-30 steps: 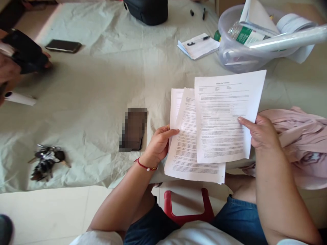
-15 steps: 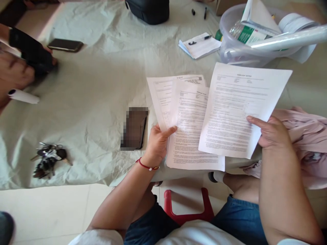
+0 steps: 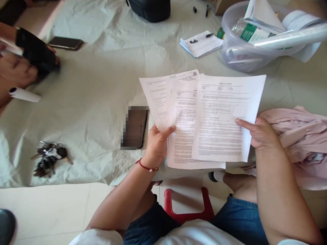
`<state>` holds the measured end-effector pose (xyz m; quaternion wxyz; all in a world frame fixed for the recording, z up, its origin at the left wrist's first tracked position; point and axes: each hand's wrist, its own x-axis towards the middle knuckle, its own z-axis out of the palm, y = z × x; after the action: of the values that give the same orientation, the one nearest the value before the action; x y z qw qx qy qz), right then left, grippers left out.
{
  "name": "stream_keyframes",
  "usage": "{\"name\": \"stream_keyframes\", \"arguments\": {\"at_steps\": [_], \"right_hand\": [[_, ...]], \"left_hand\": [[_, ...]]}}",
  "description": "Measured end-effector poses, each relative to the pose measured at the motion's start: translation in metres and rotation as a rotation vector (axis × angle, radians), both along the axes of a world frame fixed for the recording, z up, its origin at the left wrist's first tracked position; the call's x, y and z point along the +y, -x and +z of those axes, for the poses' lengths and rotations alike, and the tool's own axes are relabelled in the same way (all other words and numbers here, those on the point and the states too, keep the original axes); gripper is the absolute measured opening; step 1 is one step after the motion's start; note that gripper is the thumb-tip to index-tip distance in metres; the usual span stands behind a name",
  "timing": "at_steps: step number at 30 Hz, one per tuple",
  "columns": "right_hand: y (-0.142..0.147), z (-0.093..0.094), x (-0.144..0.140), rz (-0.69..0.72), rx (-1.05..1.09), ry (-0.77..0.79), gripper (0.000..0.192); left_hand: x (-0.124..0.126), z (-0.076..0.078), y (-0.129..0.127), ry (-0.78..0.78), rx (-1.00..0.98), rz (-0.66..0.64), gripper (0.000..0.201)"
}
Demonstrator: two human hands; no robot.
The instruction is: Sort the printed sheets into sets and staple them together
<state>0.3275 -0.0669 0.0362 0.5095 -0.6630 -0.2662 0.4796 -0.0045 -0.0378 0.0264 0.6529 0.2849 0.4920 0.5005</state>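
My left hand [image 3: 159,143], with a red bracelet on its wrist, is closed on the lower left edge of several fanned printed sheets [image 3: 181,136], thumb on top. My right hand [image 3: 260,131] grips a single printed sheet [image 3: 221,119] by its right edge, the thumb pressed on its face. That sheet overlaps the right part of the fanned ones and hides much of their print. Just left of the papers a dark smartphone [image 3: 135,127] lies on the covered table. A pink cloth [image 3: 301,136] lies beside my right forearm.
A bunch of keys [image 3: 51,158] lies at the left on the table cover [image 3: 97,102]. Another person's hands [image 3: 22,68] are near a second phone [image 3: 65,43]. A clear plastic tub [image 3: 245,58] of papers, a notepad with a pen [image 3: 201,44] and a black case [image 3: 150,10] stand farther back.
My right hand has moved left with its sheet, which now stands straighter and covers more of the fanned sheets. My left hand has barely moved; its rear sheet has spread slightly left.
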Motion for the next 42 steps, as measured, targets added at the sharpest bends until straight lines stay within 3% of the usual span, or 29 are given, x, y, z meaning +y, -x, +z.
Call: {"name": "stream_keyframes", "arguments": {"at_steps": [12, 21, 27, 33, 42], "right_hand": [[0.009, -0.016, 0.003, 0.076, -0.029, 0.041, 0.057], [0.02, -0.018, 0.003, 0.067, -0.014, 0.041, 0.058], [0.013, -0.017, 0.002, 0.072, -0.062, 0.031, 0.047], [-0.008, -0.012, 0.002, -0.086, -0.093, -0.039, 0.049], [-0.026, -0.015, 0.002, -0.205, -0.144, -0.065, 0.049]], "left_hand": [[-0.003, 0.001, -0.006, -0.003, -0.026, 0.005, 0.049], [-0.005, 0.001, -0.006, 0.028, -0.048, -0.038, 0.048], [-0.004, 0.001, -0.005, 0.106, -0.081, -0.029, 0.039], [-0.003, 0.0, -0.003, 0.105, -0.081, -0.035, 0.035], [-0.006, -0.003, -0.005, 0.005, -0.068, -0.007, 0.043]]}}
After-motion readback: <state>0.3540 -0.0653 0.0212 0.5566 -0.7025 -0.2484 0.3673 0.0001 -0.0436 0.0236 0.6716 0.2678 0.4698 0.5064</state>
